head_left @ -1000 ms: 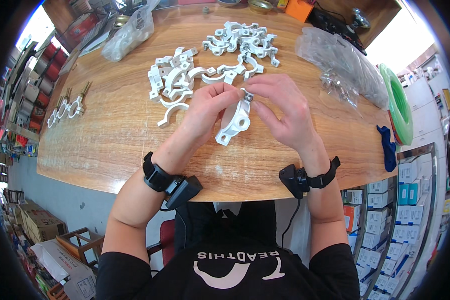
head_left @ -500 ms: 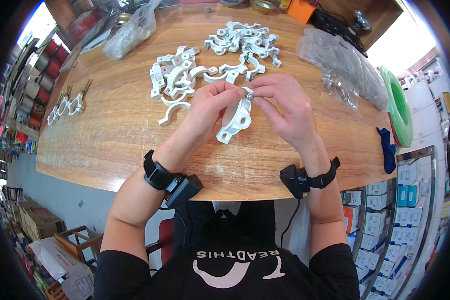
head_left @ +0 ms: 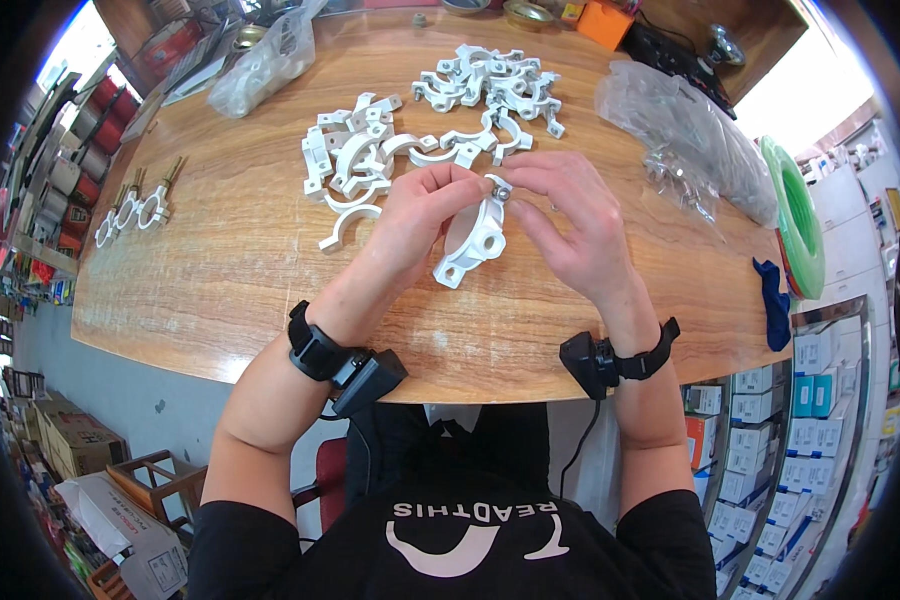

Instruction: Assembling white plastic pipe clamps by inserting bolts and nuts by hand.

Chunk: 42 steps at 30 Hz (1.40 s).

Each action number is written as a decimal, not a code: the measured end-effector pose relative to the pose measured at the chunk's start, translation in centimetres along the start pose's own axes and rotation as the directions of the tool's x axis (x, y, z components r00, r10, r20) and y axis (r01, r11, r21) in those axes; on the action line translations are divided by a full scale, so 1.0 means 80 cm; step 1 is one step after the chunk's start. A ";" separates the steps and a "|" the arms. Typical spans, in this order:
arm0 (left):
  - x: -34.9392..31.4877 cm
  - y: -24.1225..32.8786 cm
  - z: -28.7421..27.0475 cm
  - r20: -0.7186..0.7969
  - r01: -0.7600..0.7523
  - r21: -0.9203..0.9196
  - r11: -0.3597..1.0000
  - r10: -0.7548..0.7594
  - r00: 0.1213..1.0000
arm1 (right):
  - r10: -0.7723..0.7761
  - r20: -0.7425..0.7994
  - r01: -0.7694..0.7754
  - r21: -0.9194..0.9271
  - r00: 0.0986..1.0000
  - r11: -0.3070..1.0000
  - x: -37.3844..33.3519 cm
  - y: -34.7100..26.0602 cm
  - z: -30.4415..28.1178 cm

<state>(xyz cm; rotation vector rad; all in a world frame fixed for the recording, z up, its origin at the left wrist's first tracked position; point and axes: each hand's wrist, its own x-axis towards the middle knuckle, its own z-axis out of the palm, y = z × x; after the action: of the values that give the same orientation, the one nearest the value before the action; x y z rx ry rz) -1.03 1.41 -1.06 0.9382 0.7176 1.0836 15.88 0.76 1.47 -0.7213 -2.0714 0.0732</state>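
Between its thumb and fingers, my left hand (head_left: pixel 422 208) pinches the upper end of a white pipe clamp (head_left: pixel 476 240). The curved clamp hangs tilted over the wooden table, with a round hole in its middle and another at its lower end. A small metal bolt with a nut (head_left: pixel 501 191) sits at its upper end. My right hand (head_left: pixel 576 215) is just right of that bolt, thumb and forefinger apart with nothing seen between them. Beyond my hands lie loose white clamp halves (head_left: pixel 352 228) in a pile, and another pile of white clamps with metal bolts (head_left: pixel 492 82).
Several clamps with long brass-coloured screws (head_left: pixel 152 211) lie at the left. A clear plastic bag (head_left: pixel 270 66) rests at the far left, and a larger one (head_left: pixel 680 130) with small metal parts at the right. Green coiled hose (head_left: pixel 795 215) and dark blue cloth (head_left: pixel 772 300) are at the right edge.
My right thumb and forefinger have parted and drawn slightly away from the bolt. The left hand and the clamp have hardly moved.
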 end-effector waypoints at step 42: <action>0.000 0.001 0.001 -0.095 -0.150 0.321 0.935 0.189 0.977 | 0.043 -0.011 -0.044 -0.054 0.999 0.998 -0.007 0.006 0.002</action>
<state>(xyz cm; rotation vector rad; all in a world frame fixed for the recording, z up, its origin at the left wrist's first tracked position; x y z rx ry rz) -1.00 1.36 -0.91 1.2287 0.9437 1.2104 16.24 0.93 0.84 -0.7988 -2.0552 0.0377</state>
